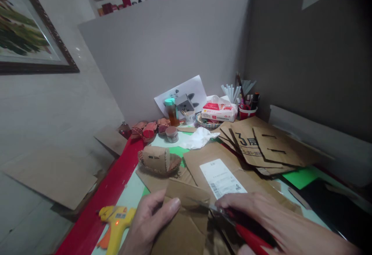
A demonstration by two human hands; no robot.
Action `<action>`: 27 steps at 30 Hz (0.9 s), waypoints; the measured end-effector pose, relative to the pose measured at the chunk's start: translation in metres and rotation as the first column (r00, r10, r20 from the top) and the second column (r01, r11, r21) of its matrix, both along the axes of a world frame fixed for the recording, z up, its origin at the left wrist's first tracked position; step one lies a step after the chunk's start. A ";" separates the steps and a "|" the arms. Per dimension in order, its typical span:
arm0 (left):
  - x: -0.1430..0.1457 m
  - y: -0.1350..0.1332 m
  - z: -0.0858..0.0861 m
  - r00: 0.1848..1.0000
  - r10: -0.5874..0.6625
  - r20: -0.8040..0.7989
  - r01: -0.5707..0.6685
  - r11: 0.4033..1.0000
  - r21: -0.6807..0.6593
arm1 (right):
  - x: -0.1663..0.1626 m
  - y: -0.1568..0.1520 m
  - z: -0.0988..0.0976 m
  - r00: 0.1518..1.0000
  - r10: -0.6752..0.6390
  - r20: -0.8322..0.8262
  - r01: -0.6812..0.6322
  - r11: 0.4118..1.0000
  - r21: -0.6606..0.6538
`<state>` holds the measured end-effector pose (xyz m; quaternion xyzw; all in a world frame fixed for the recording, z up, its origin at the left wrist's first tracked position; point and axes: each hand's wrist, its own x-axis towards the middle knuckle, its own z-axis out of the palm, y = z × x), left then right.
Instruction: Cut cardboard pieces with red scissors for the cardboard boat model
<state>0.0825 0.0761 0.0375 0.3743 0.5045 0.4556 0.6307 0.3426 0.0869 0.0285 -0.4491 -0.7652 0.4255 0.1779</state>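
Observation:
My left hand (151, 218) grips a piece of brown cardboard (183, 224) at the near edge of the table, thumb on top. My right hand (273, 220) is closed around red-handled scissors (232, 222), whose blades lie against that cardboard piece. A yellow glue gun (116, 224) lies just left of my left hand, its small light glowing. Behind the cut piece sits a small rolled cardboard model (158, 160) and a flat cardboard sheet with a white shipping label (222, 179).
Stacked cardboard sheets (261, 142) lie to the right. At the back stand a tissue pack (219, 111), a red pen cup (247, 109), an amber bottle (172, 112) and a small jar (171, 134). Grey partitions (174, 45) close off the back and right. The table's red edge (116, 185) runs along the left.

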 end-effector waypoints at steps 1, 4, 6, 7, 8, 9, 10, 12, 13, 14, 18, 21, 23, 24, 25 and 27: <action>-0.001 0.000 -0.001 1.000 0.000 -0.003 0.000 1.000 -0.005 | -0.001 0.000 -0.001 1.000 -0.012 -0.004 0.012 1.000 0.000; -0.004 0.002 -0.006 1.000 -0.022 0.003 0.022 1.000 -0.012 | -0.004 0.001 -0.003 1.000 -0.031 0.006 0.031 1.000 0.002; -0.007 0.004 -0.009 0.999 -0.039 -0.017 0.039 0.999 -0.005 | -0.006 0.001 -0.003 0.999 -0.014 0.032 0.014 1.000 0.013; -0.009 0.005 -0.010 0.999 -0.039 -0.030 0.039 0.999 -0.002 | -0.007 0.001 -0.003 0.999 -0.009 0.043 0.008 1.000 0.020; -0.010 0.006 -0.011 0.999 -0.036 -0.039 0.036 0.999 0.000 | -0.007 0.001 -0.002 0.999 -0.018 0.048 0.016 0.999 0.030; -0.011 0.006 -0.012 0.998 -0.042 -0.039 0.042 0.999 0.004 | -0.007 0.000 -0.001 0.998 -0.022 0.050 0.020 0.999 0.028; -0.011 0.006 -0.012 0.998 -0.051 -0.031 0.052 0.999 0.006 | -0.007 0.000 0.000 0.998 -0.027 0.049 0.026 1.000 0.017; -0.012 0.005 -0.013 0.999 -0.052 -0.013 0.052 0.999 -0.012 | -0.007 0.000 0.001 0.999 -0.040 0.031 0.040 0.999 0.004; -0.011 0.004 -0.013 0.999 -0.041 -0.013 0.041 0.999 -0.023 | -0.007 0.000 0.002 0.999 -0.038 0.024 0.038 0.999 0.001; -0.011 0.004 -0.012 0.999 -0.024 -0.023 0.023 0.999 -0.031 | -0.007 0.000 0.004 0.999 -0.033 0.021 0.033 0.999 -0.004; -0.009 0.002 -0.008 0.999 -0.014 -0.044 0.012 1.000 -0.025 | -0.009 0.001 0.010 0.997 -0.037 0.067 0.039 0.999 -0.027; -0.008 0.002 -0.005 0.998 -0.026 -0.053 0.025 0.999 -0.029 | -0.011 -0.001 0.014 0.996 -0.031 0.089 0.036 0.998 -0.047; -0.008 0.002 -0.003 0.997 -0.038 -0.061 0.036 0.999 -0.027 | -0.011 -0.001 0.017 0.996 -0.029 0.089 0.036 0.997 -0.073; -0.008 0.001 -0.002 0.998 -0.040 -0.055 0.038 0.999 -0.030 | -0.011 -0.001 0.018 0.995 -0.032 0.098 0.040 0.996 -0.083; -0.008 0.001 -0.001 0.998 -0.036 -0.047 0.034 0.999 -0.038 | -0.011 -0.001 0.019 0.993 -0.037 0.108 0.047 0.995 -0.090; -0.008 0.000 -0.001 1.000 -0.023 -0.019 0.022 0.998 -0.058 | -0.009 -0.001 0.022 0.991 -0.049 0.126 0.059 0.995 -0.075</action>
